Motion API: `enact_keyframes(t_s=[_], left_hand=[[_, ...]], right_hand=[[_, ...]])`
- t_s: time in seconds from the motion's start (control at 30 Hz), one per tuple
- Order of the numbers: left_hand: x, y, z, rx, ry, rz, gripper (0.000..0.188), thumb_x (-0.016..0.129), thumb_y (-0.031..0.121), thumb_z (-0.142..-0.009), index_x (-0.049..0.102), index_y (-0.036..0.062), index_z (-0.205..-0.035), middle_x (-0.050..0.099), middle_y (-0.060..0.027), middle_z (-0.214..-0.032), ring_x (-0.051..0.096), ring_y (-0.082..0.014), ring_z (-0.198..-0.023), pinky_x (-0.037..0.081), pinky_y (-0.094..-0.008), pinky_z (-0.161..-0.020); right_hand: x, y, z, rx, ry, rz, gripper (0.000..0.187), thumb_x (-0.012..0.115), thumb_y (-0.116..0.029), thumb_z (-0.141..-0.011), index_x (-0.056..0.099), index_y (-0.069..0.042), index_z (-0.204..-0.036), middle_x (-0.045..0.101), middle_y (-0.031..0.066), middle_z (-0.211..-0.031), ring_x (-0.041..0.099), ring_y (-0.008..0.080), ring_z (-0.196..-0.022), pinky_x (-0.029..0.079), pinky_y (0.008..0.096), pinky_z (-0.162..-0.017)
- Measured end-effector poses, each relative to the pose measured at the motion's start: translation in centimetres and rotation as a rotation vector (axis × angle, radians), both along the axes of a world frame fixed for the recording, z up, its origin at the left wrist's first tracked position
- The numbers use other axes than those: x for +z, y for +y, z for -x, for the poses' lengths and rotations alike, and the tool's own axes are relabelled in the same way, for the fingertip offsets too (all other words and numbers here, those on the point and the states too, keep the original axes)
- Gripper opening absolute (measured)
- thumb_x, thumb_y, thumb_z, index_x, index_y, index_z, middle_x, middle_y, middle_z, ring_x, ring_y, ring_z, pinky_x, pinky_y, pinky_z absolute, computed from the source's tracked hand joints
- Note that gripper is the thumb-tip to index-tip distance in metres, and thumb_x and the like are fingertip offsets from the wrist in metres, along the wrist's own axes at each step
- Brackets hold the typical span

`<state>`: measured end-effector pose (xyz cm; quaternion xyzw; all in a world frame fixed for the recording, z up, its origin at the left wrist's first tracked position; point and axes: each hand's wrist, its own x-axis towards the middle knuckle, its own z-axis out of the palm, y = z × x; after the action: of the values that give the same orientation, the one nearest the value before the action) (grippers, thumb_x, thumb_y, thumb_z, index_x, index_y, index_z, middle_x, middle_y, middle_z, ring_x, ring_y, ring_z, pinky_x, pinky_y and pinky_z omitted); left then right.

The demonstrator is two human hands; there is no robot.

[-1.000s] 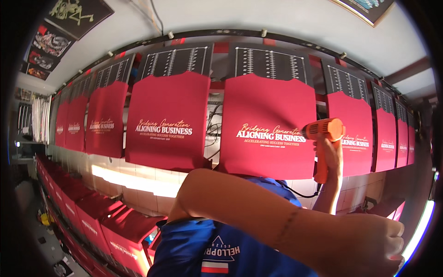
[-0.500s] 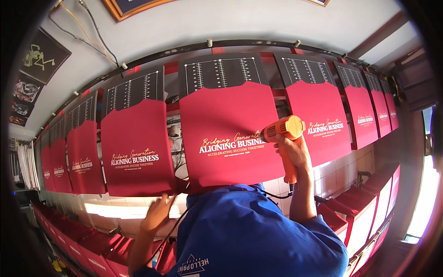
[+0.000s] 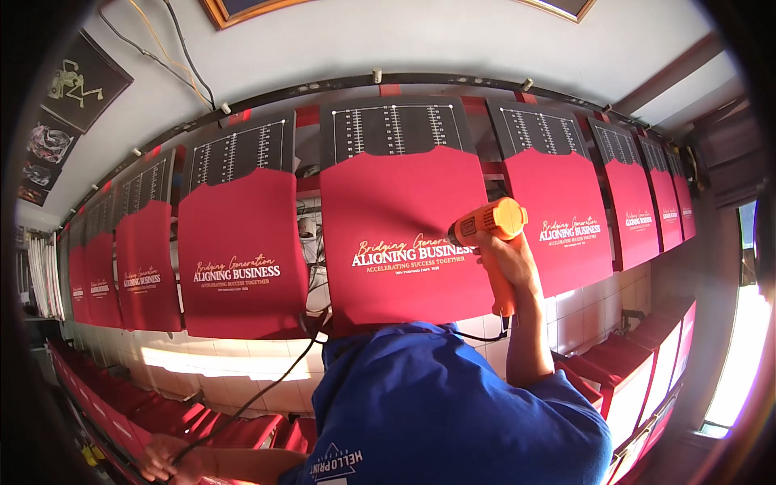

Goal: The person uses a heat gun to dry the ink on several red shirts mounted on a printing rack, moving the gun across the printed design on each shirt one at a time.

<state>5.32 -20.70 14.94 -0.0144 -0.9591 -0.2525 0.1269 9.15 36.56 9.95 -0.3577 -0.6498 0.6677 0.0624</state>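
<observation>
My right hand [image 3: 515, 260] is wrapped round the grip of an orange heat gun [image 3: 497, 220]. Its nozzle points left, over the white and gold print on a red shirt [image 3: 404, 198] stretched on a black printing board [image 3: 396, 129] in front of me. A black cable [image 3: 263, 390] runs from beside this board down to the lower left. There my left hand [image 3: 171, 459] is closed on the cable, out away from my body; its fingers are partly blurred. Another cord hangs from the base of the heat gun's handle.
More boards with red printed shirts, such as the left shirt [image 3: 238, 234] and right shirt [image 3: 558, 218], line the curved row. Behind it runs a black rail [image 3: 323, 83]. Lower rows hold more red pieces [image 3: 622, 360]. A bright window [image 3: 740, 347] is at right.
My left hand has swung down and left from near the board's lower edge, drawing the black cable out with it. The heat gun stays over the print, barely shifted.
</observation>
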Motion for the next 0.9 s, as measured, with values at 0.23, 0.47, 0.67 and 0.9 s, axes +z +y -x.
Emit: enact_keyframes(t_s=[0.23, 0.47, 0.67, 0.9], left_hand=[[5.3, -8.9, 0.6, 0.452, 0.507, 0.121, 0.050, 0.070, 0.030, -0.090, 0.053, -0.0024, -0.125, 0.055, -0.0245, -0.123, 0.054, -0.0370, -0.115, 0.046, -0.0424, -0.097], [8.1, -12.8, 0.6, 0.608, 0.768, 0.150, 0.044, 0.067, 0.031, -0.093, 0.057, -0.0035, -0.119, 0.058, -0.0249, -0.116, 0.056, -0.0364, -0.108, 0.047, -0.0424, -0.092], [8.2, -13.8, 0.6, 0.666, 0.844, 0.141, 0.041, 0.064, 0.032, -0.096, 0.059, -0.0044, -0.113, 0.061, -0.0252, -0.110, 0.059, -0.0358, -0.102, 0.049, -0.0424, -0.088], [9.8, -16.1, -1.9, 0.748, 0.932, 0.180, 0.039, 0.061, 0.033, -0.098, 0.063, -0.0054, -0.107, 0.064, -0.0255, -0.103, 0.061, -0.0352, -0.094, 0.050, -0.0424, -0.083]], right_hand=[[-0.4, 0.4, 0.3, 0.030, 0.031, -0.033, 0.052, 0.076, -0.015, -0.084, 0.051, -0.008, -0.129, 0.064, 0.0050, -0.108, 0.064, 0.0137, -0.085, 0.057, 0.0296, -0.066], [0.1, -0.9, 0.1, 0.149, 0.050, 0.043, 0.052, 0.076, -0.015, -0.085, 0.049, -0.008, -0.129, 0.064, 0.0058, -0.106, 0.064, 0.0135, -0.083, 0.057, 0.0295, -0.065], [0.5, -1.5, 0.2, 0.143, -0.026, -0.053, 0.053, 0.076, -0.017, -0.084, 0.048, -0.007, -0.128, 0.064, 0.0066, -0.107, 0.065, 0.0149, -0.085, 0.058, 0.0304, -0.066], [-0.1, -2.3, 0.5, 0.155, 0.014, -0.031, 0.052, 0.075, -0.017, -0.085, 0.048, -0.008, -0.128, 0.065, 0.0070, -0.107, 0.066, 0.0144, -0.084, 0.058, 0.0304, -0.066]])
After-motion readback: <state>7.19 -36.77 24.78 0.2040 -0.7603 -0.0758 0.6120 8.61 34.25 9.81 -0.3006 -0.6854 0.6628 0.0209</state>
